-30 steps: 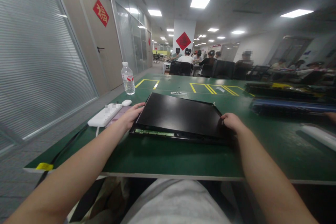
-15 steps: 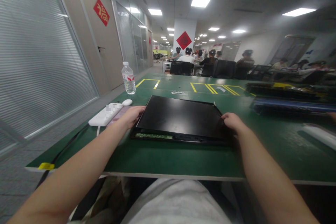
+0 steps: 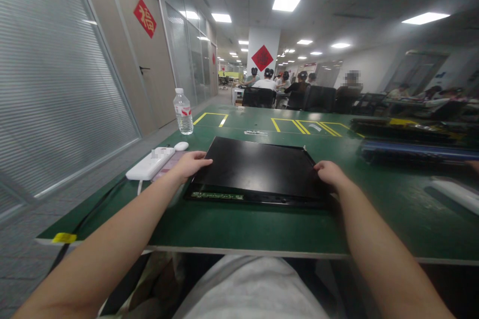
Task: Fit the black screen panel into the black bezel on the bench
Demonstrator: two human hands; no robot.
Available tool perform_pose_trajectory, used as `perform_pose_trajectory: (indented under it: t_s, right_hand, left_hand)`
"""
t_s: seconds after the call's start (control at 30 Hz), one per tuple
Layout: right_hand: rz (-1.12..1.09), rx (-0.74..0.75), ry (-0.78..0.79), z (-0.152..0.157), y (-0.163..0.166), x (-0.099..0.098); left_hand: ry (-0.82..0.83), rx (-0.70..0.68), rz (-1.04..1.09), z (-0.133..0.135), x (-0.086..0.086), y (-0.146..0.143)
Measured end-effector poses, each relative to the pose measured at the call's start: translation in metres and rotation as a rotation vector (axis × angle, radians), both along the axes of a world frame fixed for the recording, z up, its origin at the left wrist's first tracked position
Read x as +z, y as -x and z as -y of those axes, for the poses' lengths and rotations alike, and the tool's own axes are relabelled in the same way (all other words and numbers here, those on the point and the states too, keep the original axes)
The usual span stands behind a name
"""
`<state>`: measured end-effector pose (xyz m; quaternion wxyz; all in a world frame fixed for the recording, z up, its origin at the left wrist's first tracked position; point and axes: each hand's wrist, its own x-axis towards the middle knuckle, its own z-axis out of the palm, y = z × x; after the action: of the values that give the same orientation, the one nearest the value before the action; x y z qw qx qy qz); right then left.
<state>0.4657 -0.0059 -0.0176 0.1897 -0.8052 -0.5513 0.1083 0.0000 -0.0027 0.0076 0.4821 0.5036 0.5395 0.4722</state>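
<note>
A black flat screen panel (image 3: 258,164) lies face up in front of me, over a black frame (image 3: 277,201). Along the frame's near left side shows a green circuit board strip (image 3: 217,195). My left hand (image 3: 192,165) grips the panel's left edge, its thumb on the top face and its other fingers hidden below. At the right edge, my right hand (image 3: 329,173) is closed on the panel, the thumb at its corner. A small pale tab (image 3: 305,148) sticks up at the far right corner.
On the green table (image 3: 247,232) a water bottle (image 3: 184,112), a white power strip (image 3: 150,163) and a white mouse (image 3: 181,146) stand at left. Stacked dark panels (image 3: 407,152) and a white long object (image 3: 456,194) lie at right. People sit at tables beyond.
The panel has shifted slightly left and lower onto the frame. My left thumb has come over onto its top face. My right hand has moved slightly left with it.
</note>
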Motion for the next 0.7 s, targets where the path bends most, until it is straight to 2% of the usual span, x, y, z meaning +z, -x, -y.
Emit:
perform_pose_trajectory:
  t_s: [0.43, 0.7]
  right_hand:
    - [-0.05, -0.016, -0.009, 0.001, 0.0, 0.0]
    - [-0.191, -0.079, -0.112, -0.003, -0.003, -0.001]
  left_hand:
    - [-0.048, 0.062, 0.253, 0.003, 0.011, -0.006]
    - [-0.146, -0.008, 0.342, 0.007, 0.015, -0.009]
